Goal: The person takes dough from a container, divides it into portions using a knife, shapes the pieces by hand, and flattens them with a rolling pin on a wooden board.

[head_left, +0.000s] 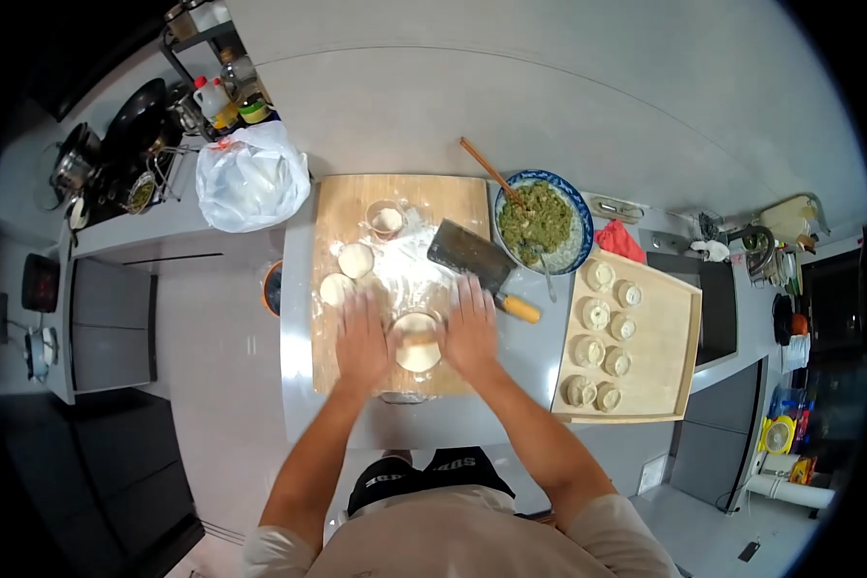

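A round dough sheet [418,358] lies on the floured wooden board [332,207], with a short wooden rolling pin [417,339] across it. My left hand [363,337] rests at the pin's left end, fingers stretched forward and palm down. At the other end my right hand [470,328] lies flat in the same way; both palms cover the pin's ends. Two dough discs [355,260] sit beyond my left hand, near a small bowl [386,221] with something pale in it. Beyond my right fingertips is a cleaver [468,254] with a yellow handle.
A blue-rimmed bowl [588,231] of green filling, with chopsticks [488,169] and a spoon [549,283], stands back right. Several shaped dough pieces sit on a wooden tray [660,371] at right. A white plastic bag [253,178] is at back left, a red cloth [619,241] behind the tray.
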